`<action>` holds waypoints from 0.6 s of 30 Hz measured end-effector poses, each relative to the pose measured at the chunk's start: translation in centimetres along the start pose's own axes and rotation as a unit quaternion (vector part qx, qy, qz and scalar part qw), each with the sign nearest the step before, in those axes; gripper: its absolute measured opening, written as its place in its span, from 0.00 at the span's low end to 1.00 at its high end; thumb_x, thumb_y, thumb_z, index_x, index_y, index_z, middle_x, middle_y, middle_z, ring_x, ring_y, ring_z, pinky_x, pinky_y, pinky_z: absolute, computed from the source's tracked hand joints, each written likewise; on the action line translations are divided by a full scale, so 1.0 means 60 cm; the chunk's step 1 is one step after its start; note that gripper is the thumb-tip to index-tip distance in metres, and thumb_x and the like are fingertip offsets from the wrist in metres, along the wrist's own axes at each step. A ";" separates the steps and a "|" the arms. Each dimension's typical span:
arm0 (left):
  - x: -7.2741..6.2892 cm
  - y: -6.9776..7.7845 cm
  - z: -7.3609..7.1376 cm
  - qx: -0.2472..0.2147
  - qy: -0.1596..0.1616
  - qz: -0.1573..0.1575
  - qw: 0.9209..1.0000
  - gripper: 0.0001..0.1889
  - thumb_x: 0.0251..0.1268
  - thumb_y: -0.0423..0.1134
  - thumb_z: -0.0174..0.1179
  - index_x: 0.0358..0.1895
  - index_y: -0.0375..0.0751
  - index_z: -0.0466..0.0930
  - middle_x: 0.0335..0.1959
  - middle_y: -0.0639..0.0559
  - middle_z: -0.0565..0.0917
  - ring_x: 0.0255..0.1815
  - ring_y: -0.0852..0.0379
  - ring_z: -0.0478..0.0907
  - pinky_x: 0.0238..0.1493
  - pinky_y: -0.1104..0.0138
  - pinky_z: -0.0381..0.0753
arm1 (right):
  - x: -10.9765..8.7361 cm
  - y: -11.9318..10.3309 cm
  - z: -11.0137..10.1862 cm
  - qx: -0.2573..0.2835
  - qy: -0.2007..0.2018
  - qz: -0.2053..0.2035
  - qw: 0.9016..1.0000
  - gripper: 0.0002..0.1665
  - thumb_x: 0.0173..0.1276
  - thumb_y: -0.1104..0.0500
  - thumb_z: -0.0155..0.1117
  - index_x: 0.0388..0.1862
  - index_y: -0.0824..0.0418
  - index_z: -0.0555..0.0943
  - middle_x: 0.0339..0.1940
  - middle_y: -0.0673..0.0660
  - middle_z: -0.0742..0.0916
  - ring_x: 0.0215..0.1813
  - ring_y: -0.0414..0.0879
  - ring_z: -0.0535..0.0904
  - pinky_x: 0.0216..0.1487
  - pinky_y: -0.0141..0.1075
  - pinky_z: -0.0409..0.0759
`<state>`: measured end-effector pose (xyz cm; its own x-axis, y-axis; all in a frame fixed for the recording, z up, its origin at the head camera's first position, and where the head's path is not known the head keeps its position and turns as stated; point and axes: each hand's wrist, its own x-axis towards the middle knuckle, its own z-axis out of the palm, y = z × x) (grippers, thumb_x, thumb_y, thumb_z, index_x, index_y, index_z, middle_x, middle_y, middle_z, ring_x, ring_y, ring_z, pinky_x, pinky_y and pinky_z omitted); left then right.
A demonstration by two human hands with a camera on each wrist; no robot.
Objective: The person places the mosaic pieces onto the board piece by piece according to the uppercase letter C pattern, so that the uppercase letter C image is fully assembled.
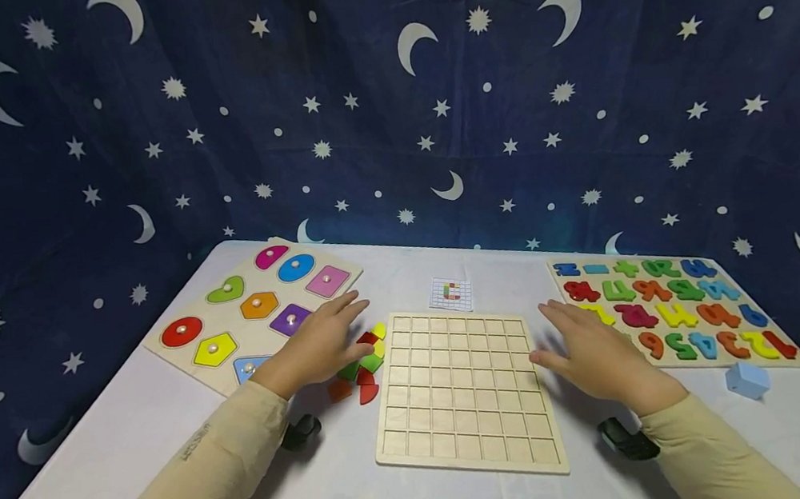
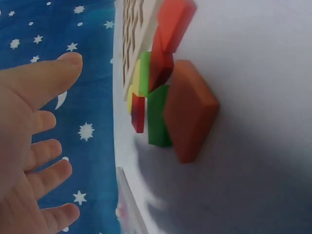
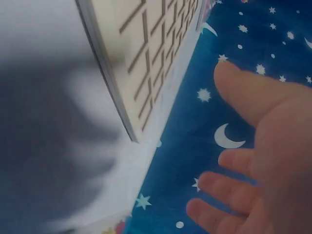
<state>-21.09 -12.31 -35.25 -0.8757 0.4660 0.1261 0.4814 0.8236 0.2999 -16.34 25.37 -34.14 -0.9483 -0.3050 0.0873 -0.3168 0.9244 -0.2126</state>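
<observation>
Between my two hands lies a wooden grid board (image 1: 464, 392), its square cells bare. Over the right edge of the shape puzzle my left hand (image 1: 318, 346) hovers with fingers extended, holding nothing. Just beside and below that hand is a loose cluster of coloured tiles (image 1: 368, 394), red, green, yellow and orange. In the left wrist view an orange diamond-shaped tile (image 2: 190, 112) stands out nearest the camera. My right hand (image 1: 598, 355) is held above the table by the grid board's right edge, thumb apart from the fingers, nothing in it.
A small printed pattern card (image 1: 451, 294) lies behind the grid board. At left is a knobbed shape puzzle (image 1: 180, 356); at right, a number and letter puzzle (image 1: 751, 361) with a light-blue block (image 1: 748, 381) in front. A starry dark-blue curtain (image 1: 373, 123) backs the white table.
</observation>
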 end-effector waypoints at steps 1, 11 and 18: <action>0.002 0.000 0.002 -0.003 -0.003 0.001 1.000 0.40 0.61 0.48 0.71 0.72 0.34 0.67 0.73 0.36 0.65 0.73 0.37 0.62 0.69 0.45 0.63 | 0.001 -0.001 0.003 0.010 -0.004 0.001 1.000 0.46 0.68 0.44 0.68 0.73 0.70 0.66 0.70 0.73 0.71 0.70 0.71 0.65 0.66 0.65 0.62; 0.031 0.000 0.017 -0.070 -0.048 -0.007 0.996 0.33 0.64 0.42 0.69 0.69 0.33 0.70 0.67 0.41 0.75 0.70 0.43 0.68 0.69 0.53 0.65 | 0.010 -0.002 0.026 0.067 -0.047 -0.003 0.997 0.48 0.66 0.40 0.69 0.72 0.70 0.67 0.68 0.70 0.74 0.70 0.68 0.67 0.67 0.62 0.64; 0.049 0.002 0.027 -0.100 -0.079 -0.044 0.991 0.29 0.66 0.41 0.68 0.69 0.38 0.73 0.65 0.45 0.77 0.66 0.46 0.72 0.67 0.54 0.68 | 0.014 -0.010 0.035 0.073 -0.071 0.004 0.995 0.46 0.65 0.42 0.70 0.71 0.69 0.68 0.67 0.70 0.75 0.69 0.68 0.68 0.66 0.62 0.66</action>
<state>-23.56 -10.34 -36.37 -0.8896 0.4536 -0.0536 0.3736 0.7901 0.4859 -16.99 24.09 -35.97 -0.9403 -0.3367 -0.0505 -0.2987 0.8869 -0.3523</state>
